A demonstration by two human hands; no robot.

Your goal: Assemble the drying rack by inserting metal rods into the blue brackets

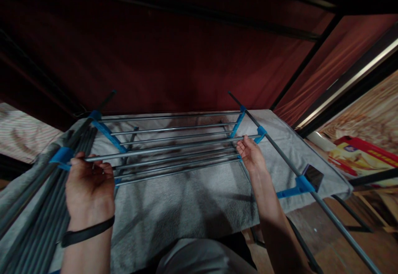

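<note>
A partly assembled rack of grey metal tubes with blue plastic connectors lies across a grey cloth. My left hand (90, 183), wearing a dark wristband, pinches the left end of a crosswise metal tube (174, 146), right beside a blue connector (63, 157). Near the tube's other end, my right hand (251, 156) has its thumb and fingers closed on it, close to another blue connector (261, 133). Whether the tube's ends are fully seated in the connectors I cannot tell. Several parallel tubes run behind and below it. A further blue connector (295, 186) sits on the long right-hand tube.
Several loose tubes (43, 220) lie bundled at the left on the grey cloth (186, 207). A phone-like dark object (313, 176) rests near the cloth's right edge. A red and yellow box (363, 158) stands farther right. A dark red fabric wall (174, 58) rises behind.
</note>
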